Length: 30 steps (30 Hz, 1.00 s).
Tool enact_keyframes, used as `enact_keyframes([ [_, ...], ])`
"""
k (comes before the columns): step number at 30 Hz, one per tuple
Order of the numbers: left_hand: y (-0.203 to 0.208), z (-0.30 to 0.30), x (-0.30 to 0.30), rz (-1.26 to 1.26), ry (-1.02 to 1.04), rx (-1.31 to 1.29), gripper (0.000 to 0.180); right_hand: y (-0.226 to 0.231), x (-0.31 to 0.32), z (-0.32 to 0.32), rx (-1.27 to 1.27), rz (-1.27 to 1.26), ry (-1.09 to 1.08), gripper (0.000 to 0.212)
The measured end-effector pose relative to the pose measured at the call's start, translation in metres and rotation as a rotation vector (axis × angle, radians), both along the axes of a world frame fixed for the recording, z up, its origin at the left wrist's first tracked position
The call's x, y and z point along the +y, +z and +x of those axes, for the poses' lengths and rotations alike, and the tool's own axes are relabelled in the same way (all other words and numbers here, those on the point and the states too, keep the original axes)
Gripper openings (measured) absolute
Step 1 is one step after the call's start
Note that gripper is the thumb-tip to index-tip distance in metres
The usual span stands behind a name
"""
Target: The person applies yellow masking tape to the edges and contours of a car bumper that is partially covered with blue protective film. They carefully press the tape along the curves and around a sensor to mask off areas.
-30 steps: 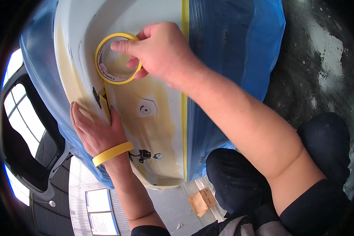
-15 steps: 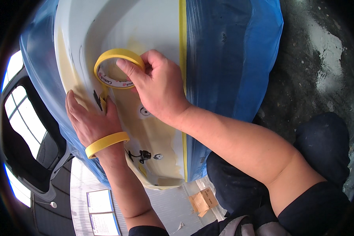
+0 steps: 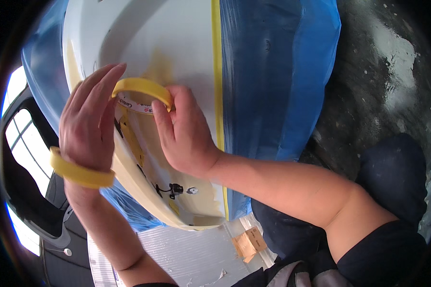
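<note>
In my right hand [image 3: 189, 131] is a roll of yellow masking tape [image 3: 141, 86], pinched at its right side between thumb and fingers. My left hand [image 3: 88, 117] is stretched out at the roll's left side, fingers straight and its thumb mostly hidden; whether it touches the roll I cannot tell. A second roll of yellow tape [image 3: 84, 171] hangs around my left wrist like a bracelet. Below the held roll, a strip of yellow tape [image 3: 131, 138] lies along an opening in the white and beige car body panel [image 3: 189, 52].
Blue masking film [image 3: 268, 86] covers the right side, edged by a straight yellow tape line [image 3: 218, 71]. More blue film [image 3: 43, 71] drapes at left. A black clip-like part [image 3: 175, 190] sits low on the panel. A cardboard box [image 3: 249, 244] stands beyond its lower edge.
My left hand has lifted off the panel, moving up and left to beside the roll, its fingers straightened. The right hand has lowered slightly and tilted the roll.
</note>
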<state>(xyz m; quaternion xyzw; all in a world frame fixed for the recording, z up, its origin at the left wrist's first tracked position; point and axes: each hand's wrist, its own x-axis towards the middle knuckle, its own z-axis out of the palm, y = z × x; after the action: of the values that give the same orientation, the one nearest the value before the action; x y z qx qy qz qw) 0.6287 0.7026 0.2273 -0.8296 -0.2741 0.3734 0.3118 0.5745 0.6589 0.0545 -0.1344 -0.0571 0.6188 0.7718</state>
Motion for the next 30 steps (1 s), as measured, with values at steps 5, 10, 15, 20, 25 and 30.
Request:
enact_keyframes([
  [5,-0.005,0.012,0.018,-0.055,0.120,0.212,0.028,0.002,-0.016,-0.020,-0.061,0.023,-0.121,0.053],
  [10,-0.004,0.027,0.021,0.007,0.195,0.191,0.023,0.010,-0.057,-0.017,-0.224,0.062,0.017,0.065],
  [15,-0.010,0.033,0.021,0.070,0.312,0.170,0.021,0.016,-0.057,-0.021,-0.040,0.283,0.054,0.063],
  [20,-0.010,0.041,0.024,0.075,0.402,0.137,0.020,0.022,-0.038,-0.010,0.117,0.449,0.267,0.066],
  [25,-0.005,0.046,0.028,0.013,0.460,0.175,0.022,0.027,-0.028,0.001,0.310,0.438,0.375,0.070],
  [30,-0.007,0.042,0.027,0.013,0.436,0.124,0.022,0.029,-0.024,0.003,0.476,0.452,0.402,0.071],
])
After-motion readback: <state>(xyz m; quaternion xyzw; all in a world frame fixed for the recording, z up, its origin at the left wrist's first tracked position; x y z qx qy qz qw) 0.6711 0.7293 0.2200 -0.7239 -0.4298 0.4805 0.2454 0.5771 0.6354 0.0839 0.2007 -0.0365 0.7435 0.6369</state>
